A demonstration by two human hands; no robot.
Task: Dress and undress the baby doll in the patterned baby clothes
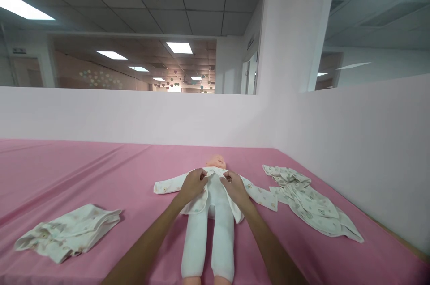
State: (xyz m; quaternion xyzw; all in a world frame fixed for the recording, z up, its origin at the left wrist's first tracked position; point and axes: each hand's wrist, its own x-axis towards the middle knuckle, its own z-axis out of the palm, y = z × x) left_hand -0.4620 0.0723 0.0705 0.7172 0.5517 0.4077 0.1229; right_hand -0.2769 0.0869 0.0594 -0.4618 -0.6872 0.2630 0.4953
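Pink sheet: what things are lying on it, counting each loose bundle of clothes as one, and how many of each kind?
Doll: 1
Shirt on the doll: 1
Left bundle and right bundle of loose clothes: 2
Total: 4

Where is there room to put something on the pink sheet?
The pink sheet is bare between the folded clothes and the white wall. It's crowded around the doll, left hand, right hand and crumpled clothes.
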